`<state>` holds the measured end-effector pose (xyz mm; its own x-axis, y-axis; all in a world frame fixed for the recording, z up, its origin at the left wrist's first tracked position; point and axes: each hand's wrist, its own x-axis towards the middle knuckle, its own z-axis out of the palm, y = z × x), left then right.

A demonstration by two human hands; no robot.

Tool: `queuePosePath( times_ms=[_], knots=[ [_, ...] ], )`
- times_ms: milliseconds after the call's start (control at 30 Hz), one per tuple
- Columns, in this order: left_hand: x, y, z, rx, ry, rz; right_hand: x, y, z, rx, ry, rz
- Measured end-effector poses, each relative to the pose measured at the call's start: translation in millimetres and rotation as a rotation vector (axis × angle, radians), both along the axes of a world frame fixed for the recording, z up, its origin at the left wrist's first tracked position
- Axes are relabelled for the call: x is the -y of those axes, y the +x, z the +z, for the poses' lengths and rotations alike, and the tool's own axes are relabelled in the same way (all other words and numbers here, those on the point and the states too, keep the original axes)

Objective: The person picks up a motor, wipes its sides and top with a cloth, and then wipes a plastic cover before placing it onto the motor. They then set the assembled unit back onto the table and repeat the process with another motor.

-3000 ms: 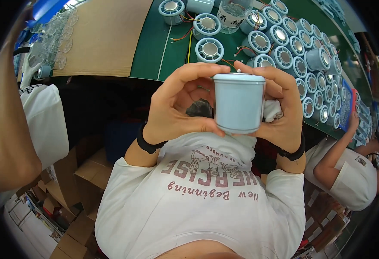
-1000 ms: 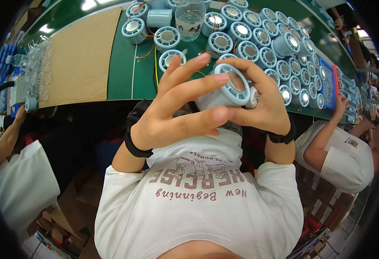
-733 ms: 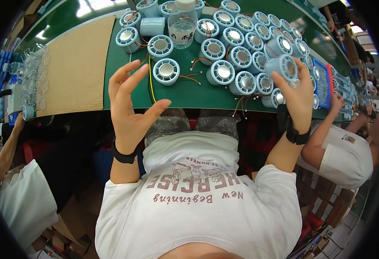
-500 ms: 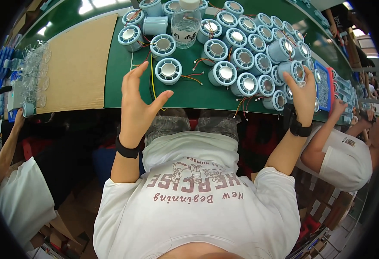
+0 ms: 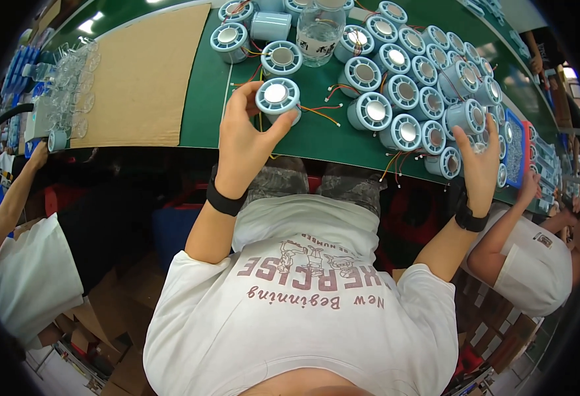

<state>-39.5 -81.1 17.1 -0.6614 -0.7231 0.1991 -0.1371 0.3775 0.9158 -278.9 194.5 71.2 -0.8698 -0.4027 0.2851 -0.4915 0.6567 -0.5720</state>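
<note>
1. Left hand (image 5: 242, 142), open and apart half a second earlier, has now closed on a light-blue cylindrical housing (image 5: 277, 100), nearer the wearer than the clear plastic bottle (image 5: 320, 38) and to its left.
2. A green worktable (image 5: 201, 120) runs either side of the bottle; a cardboard sheet (image 5: 145, 86) lies well to its left.
3. Similar housings (image 5: 403, 91) crowd right of the bottle. The held one looks stiff, smooth and perhaps slippery, probably light; its side wall, below the slotted rim, seems the best hold.
4. Left fingers curl round its left side, thumb across the near right. Right hand (image 5: 480, 165), well right of the bottle, stands spread at another housing (image 5: 467, 116); whether they touch cannot be told.
5. Thin colored leads (image 5: 323, 117), nearer than the bottle, look the most fragile.
</note>
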Motion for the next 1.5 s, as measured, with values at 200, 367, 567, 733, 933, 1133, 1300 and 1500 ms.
queuePosePath(
  times_ms=[200,367,567,733,933,1133,1300,1500],
  knots=[
    [3.6,23.9,29.8,-0.307,0.639,-0.067,7.1,48.9,35.8,-0.247,0.055,-0.036],
    [-7.6,28.2,45.1,-0.348,0.811,-0.260,38.6,105.0,61.8,-0.036,-0.116,0.325],
    [-34.5,18.0,56.3,-0.267,0.779,-0.412,89.1,120.9,38.5,-0.097,-0.074,0.871],
    [-33.3,19.8,51.4,-0.419,0.656,-0.540,94.2,116.0,36.1,0.230,-0.332,0.786],
    [-21.6,24.9,47.6,-0.519,0.511,-0.639,101.3,115.0,28.8,0.802,-0.627,0.869],
    [-8.8,28.0,59.3,-0.389,0.256,-0.807,99.8,109.3,26.2,0.691,-0.358,1.025],
    [-6.6,29.6,55.2,-0.332,0.383,-0.823,101.9,102.9,27.7,0.410,-0.238,1.120],
    [-15.5,27.6,48.0,-0.435,0.361,-0.483,82.4,95.5,31.5,0.519,-0.830,0.753]
  ],
)
